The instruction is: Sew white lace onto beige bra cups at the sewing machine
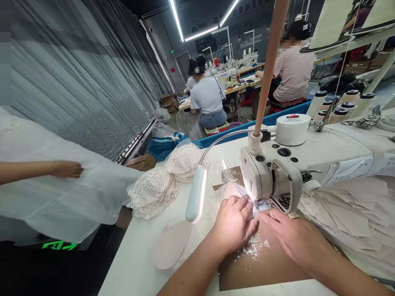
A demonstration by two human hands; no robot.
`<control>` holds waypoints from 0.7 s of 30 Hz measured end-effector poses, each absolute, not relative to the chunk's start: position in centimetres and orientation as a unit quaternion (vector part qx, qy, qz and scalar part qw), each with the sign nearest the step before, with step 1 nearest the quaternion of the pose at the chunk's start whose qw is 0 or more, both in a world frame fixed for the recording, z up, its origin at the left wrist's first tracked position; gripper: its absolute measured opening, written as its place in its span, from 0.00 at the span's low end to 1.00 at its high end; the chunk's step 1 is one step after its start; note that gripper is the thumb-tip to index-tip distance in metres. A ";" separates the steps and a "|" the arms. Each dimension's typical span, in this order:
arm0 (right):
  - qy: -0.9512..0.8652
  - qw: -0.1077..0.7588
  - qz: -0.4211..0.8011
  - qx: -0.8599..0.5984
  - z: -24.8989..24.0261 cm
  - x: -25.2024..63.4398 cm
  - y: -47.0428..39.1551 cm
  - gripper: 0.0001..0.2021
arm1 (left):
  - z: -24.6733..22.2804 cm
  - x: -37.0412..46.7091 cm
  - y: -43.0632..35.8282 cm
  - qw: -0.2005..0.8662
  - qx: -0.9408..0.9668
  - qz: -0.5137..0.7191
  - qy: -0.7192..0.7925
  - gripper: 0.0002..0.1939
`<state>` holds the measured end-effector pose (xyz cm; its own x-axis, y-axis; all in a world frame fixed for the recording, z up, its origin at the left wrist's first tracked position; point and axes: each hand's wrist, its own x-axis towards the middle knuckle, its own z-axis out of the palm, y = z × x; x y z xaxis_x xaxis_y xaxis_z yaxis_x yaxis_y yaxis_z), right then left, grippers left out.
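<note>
The white lace piece lies under the sewing machine, its long axis seemingly running from the needle toward the far left. The left hand presses it with bent fingers; the right hand lies flatter beside it, fingers together, pointing at the needle.
</note>
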<state>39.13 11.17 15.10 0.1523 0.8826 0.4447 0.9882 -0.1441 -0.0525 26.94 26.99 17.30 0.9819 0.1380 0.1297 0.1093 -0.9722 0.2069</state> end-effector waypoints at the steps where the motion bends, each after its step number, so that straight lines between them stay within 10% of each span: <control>1: -0.634 0.173 -0.152 -0.738 15.1 39.2 11.2 0.25 | 17.3 27.0 27.1 0.098 0.990 0.075 0.069 0.21; 21: -0.653 0.143 -0.139 -0.731 11.7 40.2 10.5 0.21 | 16.9 26.4 28.5 0.086 0.973 0.132 0.170 0.23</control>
<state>40.16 10.49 11.68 0.1098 0.9144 0.3896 0.9938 -0.1076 -0.0277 26.41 28.53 16.89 0.9075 0.3537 0.2267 0.3085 -0.9273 0.2119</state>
